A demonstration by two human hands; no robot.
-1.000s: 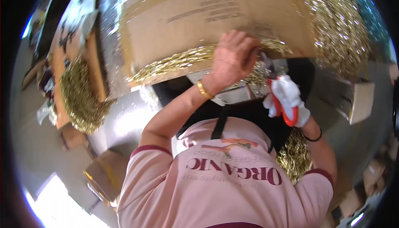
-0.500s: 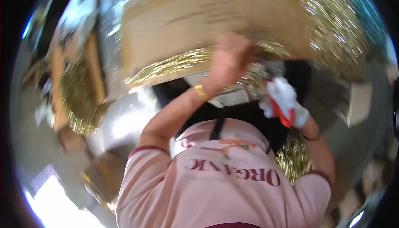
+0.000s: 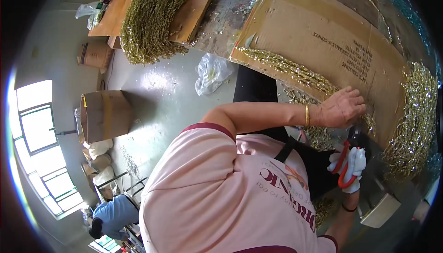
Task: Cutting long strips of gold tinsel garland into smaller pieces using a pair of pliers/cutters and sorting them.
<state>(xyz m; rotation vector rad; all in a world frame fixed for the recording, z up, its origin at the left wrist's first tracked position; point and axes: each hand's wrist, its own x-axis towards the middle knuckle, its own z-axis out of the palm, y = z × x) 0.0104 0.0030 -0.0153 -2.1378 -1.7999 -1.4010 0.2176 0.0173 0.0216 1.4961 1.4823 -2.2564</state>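
Observation:
My left hand [image 3: 341, 109], bare with a gold bangle, lies on a strand of gold tinsel [image 3: 295, 72] that runs along the near edge of a flat cardboard sheet [image 3: 323, 27]. Its fingers curl over the tinsel at the sheet's corner. My right hand [image 3: 349, 169], in a white glove, grips red-handled scissors [image 3: 342, 173] just below the left hand, blades pointing up toward the tinsel. My pink shirt and dark apron fill the lower middle of the view.
A heap of gold tinsel [image 3: 415, 114] lies at the right end of the cardboard. Another heap [image 3: 152, 17] rests on a wooden board at top left. A plastic bag [image 3: 210, 73] and a brown box [image 3: 104, 114] sit on the floor. A person in blue [image 3: 115, 212] sits far off.
My head has turned, so the whole view swings and more floor shows at left. My left hand stays on the tinsel and my right hand keeps the scissors just beneath it.

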